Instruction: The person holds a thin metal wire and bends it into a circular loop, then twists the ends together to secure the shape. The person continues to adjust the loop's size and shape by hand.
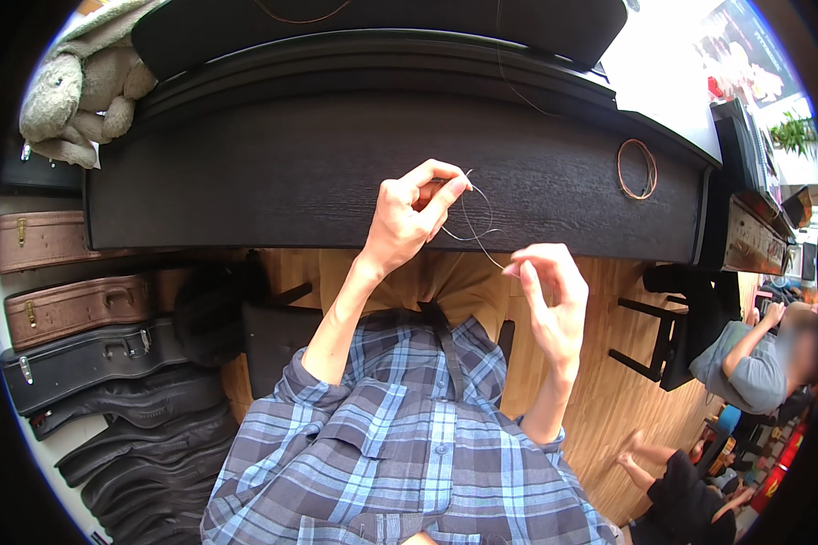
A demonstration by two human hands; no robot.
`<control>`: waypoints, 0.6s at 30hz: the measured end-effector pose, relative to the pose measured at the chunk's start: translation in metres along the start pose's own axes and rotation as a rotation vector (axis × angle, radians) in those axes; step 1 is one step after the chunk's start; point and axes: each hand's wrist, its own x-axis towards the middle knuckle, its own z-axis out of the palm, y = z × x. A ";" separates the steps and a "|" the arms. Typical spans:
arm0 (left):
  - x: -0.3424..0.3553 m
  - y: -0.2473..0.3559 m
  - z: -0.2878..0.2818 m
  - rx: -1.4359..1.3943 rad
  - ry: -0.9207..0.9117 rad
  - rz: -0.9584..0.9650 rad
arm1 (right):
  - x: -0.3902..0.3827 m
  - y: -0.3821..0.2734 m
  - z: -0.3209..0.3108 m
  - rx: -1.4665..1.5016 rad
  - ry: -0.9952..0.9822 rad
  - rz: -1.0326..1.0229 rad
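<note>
A thin, wiry string (492, 216), like a guitar string, loops between my two hands above the near edge of a black piano-like cabinet (273, 173). My left hand (407, 211) pinches it between thumb and forefinger, with a short end poking up past the fingertips. Lower and to the right, my right hand (554, 295) grips the string's other stretch between thumb and fingertips. To the right on the black top lies a coiled copper-coloured string (654, 170), touched by neither hand. Another thin strand (516, 89) trails down over the cabinet's back ledge.
Brown and black instrument cases (82, 309) and soft black bags (154, 454) are stacked at the left. A grey plush toy (59, 100) sits at the far left corner. A black stool (668, 341) stands on the wooden floor at right; two people (745, 363) are beyond it.
</note>
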 end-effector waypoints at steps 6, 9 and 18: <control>-0.003 0.002 -0.003 0.084 -0.127 0.012 | 0.053 -0.008 0.011 -0.069 0.038 -0.170; -0.002 0.003 -0.003 0.109 -0.132 0.037 | 0.088 -0.006 0.016 -0.052 -0.247 -0.230; -0.002 0.001 -0.002 0.087 -0.062 0.021 | 0.099 0.011 -0.003 0.020 -0.131 -0.018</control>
